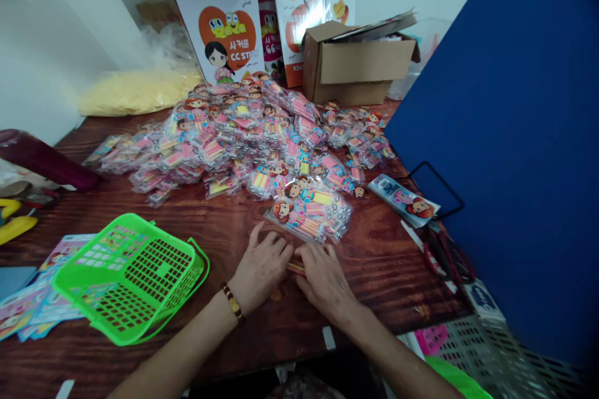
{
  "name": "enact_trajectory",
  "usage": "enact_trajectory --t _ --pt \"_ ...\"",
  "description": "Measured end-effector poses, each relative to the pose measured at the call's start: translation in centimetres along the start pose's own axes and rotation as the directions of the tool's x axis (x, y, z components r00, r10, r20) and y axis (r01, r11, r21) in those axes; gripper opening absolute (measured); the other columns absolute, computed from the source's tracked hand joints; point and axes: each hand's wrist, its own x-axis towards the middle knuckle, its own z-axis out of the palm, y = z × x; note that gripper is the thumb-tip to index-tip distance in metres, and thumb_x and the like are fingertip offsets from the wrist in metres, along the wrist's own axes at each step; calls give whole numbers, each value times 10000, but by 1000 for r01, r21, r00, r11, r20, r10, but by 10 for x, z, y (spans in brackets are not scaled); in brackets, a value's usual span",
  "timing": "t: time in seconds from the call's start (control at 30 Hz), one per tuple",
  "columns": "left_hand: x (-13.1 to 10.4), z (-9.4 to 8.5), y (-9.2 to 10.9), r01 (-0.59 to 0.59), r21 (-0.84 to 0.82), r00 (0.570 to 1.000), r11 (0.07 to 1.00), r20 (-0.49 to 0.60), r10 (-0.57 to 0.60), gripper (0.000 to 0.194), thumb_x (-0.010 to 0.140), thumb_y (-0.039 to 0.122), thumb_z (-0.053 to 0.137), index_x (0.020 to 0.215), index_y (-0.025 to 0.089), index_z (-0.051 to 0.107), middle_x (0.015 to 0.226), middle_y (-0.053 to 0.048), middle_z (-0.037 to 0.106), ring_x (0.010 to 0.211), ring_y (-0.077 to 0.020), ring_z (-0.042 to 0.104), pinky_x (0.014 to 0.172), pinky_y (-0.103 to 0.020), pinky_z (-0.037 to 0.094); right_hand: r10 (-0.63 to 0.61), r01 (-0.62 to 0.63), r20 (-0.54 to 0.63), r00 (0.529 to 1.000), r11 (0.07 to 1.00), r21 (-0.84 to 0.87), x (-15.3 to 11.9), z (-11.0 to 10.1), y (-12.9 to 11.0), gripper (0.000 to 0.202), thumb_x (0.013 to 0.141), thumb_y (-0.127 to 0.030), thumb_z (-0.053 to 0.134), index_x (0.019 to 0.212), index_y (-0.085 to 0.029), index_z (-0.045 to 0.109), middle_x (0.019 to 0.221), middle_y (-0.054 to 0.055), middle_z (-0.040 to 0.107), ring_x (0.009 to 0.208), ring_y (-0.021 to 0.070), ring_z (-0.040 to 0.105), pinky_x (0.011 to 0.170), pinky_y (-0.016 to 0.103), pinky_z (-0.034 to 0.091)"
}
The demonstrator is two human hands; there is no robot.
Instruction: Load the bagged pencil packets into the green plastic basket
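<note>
Near the table's front edge my left hand (266, 262) and my right hand (325, 277) meet, fingers bent and closed. Between their fingertips shows a small bundle of thin pink and yellow sticks (296, 268); most of it is hidden by the fingers. Just beyond my hands lie several clear packets of sticks (302, 218), printed with a cartoon girl. Behind these, a large heap of similar packets (224, 131) spreads over the middle of the table.
A bright green plastic basket (156, 268) stands to the left, beside printed cards (51, 293). Scissors (447, 255) and a flat printed packet (405, 199) lie at right, near a blue panel (510, 137). An opened cardboard box (360, 62) and printed cartons (219, 25) stand behind.
</note>
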Motion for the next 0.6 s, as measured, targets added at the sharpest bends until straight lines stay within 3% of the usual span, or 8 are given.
enact_trajectory --t 0.1,0.2,0.3,0.43,0.6 --pt "-5 2 1 5 38 1000 999 25 -6 119 932 190 466 999 186 564 930 -47 602 930 -236 536 1029 -529 313 44 -42 -17 999 994 99 18 -16 17 177 904 -337 592 1035 -220 574 1049 38 633 987 196 567 853 318 399" --pt "-7 3 1 7 58 1000 998 25 -8 177 928 185 473 1090 197 544 976 -59 593 939 -245 534 985 -520 349 199 -220 -124 972 956 -193 42 -26 34 240 919 -368 576 1072 -186 602 1103 101 615 1053 248 540 879 369 377" --pt "-8 3 3 22 50 999 998 44 -24 122 924 190 482 1020 199 556 968 -61 585 937 -247 532 976 -513 357 255 -278 -111 961 880 -385 55 -24 38 277 872 -336 637 1065 -139 615 1104 144 606 1062 294 522 876 404 363" --pt "-12 5 6 60 37 998 998 30 -61 99 920 191 492 993 205 557 1034 -64 585 964 -250 523 952 -482 384 237 -242 -53 970 916 -321 50 -16 35 150 886 -261 594 996 -161 613 1082 117 617 1058 273 532 870 382 355" --pt "-14 12 5 65 63 998 996 -19 -63 145 925 202 484 1049 184 557 1303 -100 524 1121 -287 486 895 -458 429 316 -316 -29 948 932 -175 45 -16 39 398 868 -228 610 1244 -169 490 1165 106 619 1077 242 569 863 351 357"
